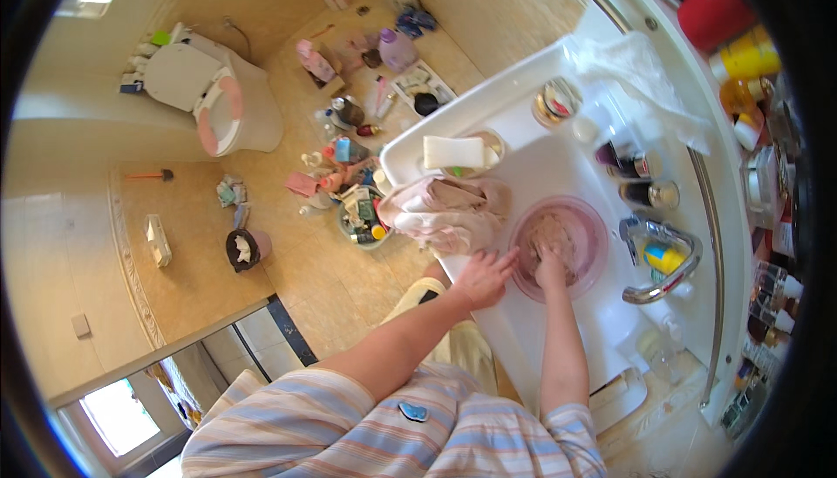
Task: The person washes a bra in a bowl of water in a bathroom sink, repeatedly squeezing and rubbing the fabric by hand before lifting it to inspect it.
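A translucent pink plastic basin [594, 268] sits in the white sink [523, 354]. Down inside it, my right hand [551, 259] grips a wet beige-pink cloth [546, 233], its fingertips partly hidden in the folds. My left hand [487, 278] holds nothing; its fingers are spread at the sink's front edge, with the fingertips close to the basin's rim. Just beyond that hand, a bundled pale pink cloth [451, 213] is draped over the sink's edge.
A chrome faucet [664, 262] arches right of the basin. Bottles [647, 193] and a jar [556, 102] stand behind. A white block-shaped item [453, 152] lies on a round dish. On the tiled floor are a tub of bottles [363, 216], a waste bin [247, 249] and a toilet [252, 105].
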Tool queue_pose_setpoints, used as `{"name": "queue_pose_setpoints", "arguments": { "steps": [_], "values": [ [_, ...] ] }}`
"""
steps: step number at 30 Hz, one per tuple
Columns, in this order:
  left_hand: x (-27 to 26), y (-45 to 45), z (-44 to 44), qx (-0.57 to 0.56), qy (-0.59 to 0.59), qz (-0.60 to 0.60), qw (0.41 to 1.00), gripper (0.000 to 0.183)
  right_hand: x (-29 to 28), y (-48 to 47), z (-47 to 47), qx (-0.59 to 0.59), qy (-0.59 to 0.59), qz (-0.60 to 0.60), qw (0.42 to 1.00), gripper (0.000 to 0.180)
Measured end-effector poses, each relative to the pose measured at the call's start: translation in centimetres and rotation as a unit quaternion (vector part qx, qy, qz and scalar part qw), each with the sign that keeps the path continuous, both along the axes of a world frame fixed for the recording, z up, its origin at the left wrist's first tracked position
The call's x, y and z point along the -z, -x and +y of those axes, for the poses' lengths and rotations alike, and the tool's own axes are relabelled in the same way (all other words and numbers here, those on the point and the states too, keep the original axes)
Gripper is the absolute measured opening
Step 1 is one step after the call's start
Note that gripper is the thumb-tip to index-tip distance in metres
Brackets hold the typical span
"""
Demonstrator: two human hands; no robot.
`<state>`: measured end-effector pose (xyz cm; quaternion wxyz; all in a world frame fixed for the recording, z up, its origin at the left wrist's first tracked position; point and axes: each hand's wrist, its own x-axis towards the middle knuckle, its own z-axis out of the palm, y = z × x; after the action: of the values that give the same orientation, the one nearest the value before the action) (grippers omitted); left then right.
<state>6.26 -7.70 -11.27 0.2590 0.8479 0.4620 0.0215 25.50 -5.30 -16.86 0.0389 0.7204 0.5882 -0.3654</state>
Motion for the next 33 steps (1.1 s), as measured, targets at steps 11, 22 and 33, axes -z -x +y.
{"name": "queue_pose_setpoints", "arguments": {
  "steps": [11,22,33],
  "values": [
    [0.2,-0.2,-0.2,-0.001,-0.025,-0.013,1.000,0.042,-10.9,-2.7,0.5,0.050,-0.122,0.229,0.964,0.055],
    [0.5,0.1,-0.2,0.004,-0.032,-0.010,0.999,0.039,-28.7,-2.1,-1.2,0.048,-0.230,0.226,0.945,0.057],
    [0.3,0.0,-0.2,0.010,-0.022,0.003,1.000,0.047,-11.5,-2.0,-0.7,0.017,-0.185,0.160,0.970,0.049]
  ]
}}
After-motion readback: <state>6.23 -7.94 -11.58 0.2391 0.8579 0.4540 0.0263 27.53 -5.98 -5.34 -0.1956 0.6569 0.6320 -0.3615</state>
